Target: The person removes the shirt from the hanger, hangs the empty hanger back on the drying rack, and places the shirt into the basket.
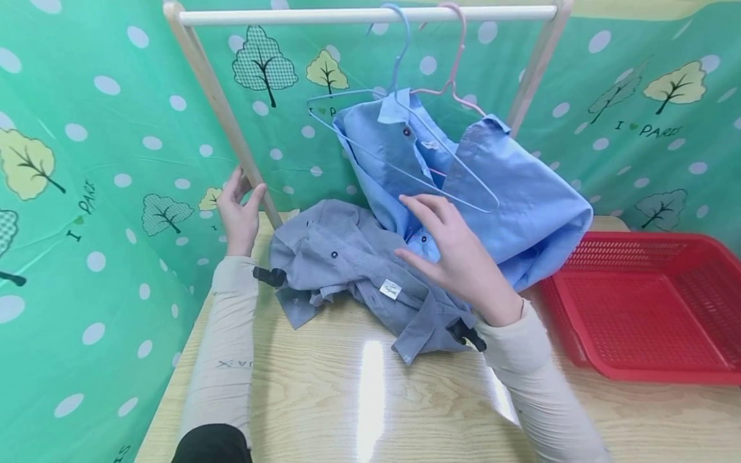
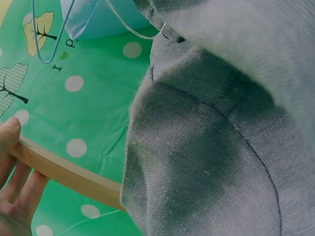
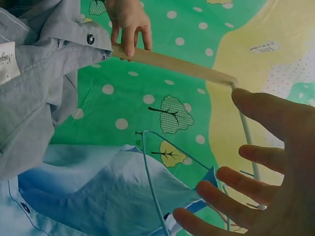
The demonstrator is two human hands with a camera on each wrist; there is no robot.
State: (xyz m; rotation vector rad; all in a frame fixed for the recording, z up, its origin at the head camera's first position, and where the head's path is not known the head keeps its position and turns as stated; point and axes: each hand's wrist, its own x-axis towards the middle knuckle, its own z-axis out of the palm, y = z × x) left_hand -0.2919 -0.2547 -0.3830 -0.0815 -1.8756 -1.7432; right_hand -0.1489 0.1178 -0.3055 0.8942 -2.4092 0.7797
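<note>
My left hand (image 1: 238, 215) holds the left wooden post (image 1: 217, 96) of a clothes rack between thumb and fingers; the left wrist view shows this grip too. Raised in front of a light blue shirt (image 1: 521, 193), my right hand (image 1: 463, 263) has its fingers spread and holds nothing. That shirt hangs on a pink hanger (image 1: 453, 64) on the rack's white rail. A bare blue hanger (image 1: 397, 64) hangs in front of it. Between my arms, a crumpled grey shirt (image 1: 347, 251) with a white label lies on the table (image 1: 312, 392).
To the right stands a red plastic basket (image 1: 637, 308), close to the blue shirt's lower edge. A green patterned cloth (image 1: 116, 212) covers the wall behind the rack and on the left. The rack's right post (image 1: 538, 71) rises behind the blue shirt.
</note>
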